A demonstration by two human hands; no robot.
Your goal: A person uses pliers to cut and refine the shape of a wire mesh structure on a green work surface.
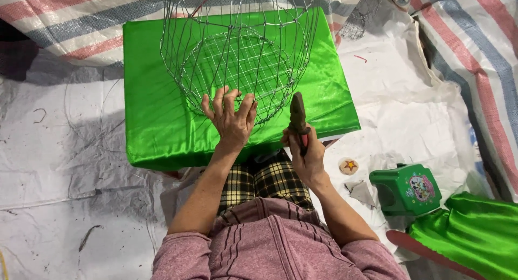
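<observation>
Work surface and surroundings. A low block draped in glossy green cloth (pixel 162 96) stands on a floor covered with white plastic sheeting (pixel 54 166); striped red, white and blue tarpaulin (pixel 475 37) lies along the top and right edges. To the right of the person's lap sit a small green plastic box (pixel 406 189), a round disc with a star (pixel 348 165) and a heap of more green fabric (pixel 475 231).

Wire frame. A rounded, basket-shaped wire frame (pixel 237 58) stands on the green cloth, its gridded base facing the camera and its ribs curving up out of view.

Left hand (pixel 231 118). Fingers spread wide, palm down, fingertips resting against the near lower ribs of the frame; nothing is clasped.

Right hand (pixel 305 153). Closed in a fist around the handles of dark pliers (pixel 297 115), whose tip points up, just beside the frame's near right edge. Whether the tip touches the wire cannot be told.
</observation>
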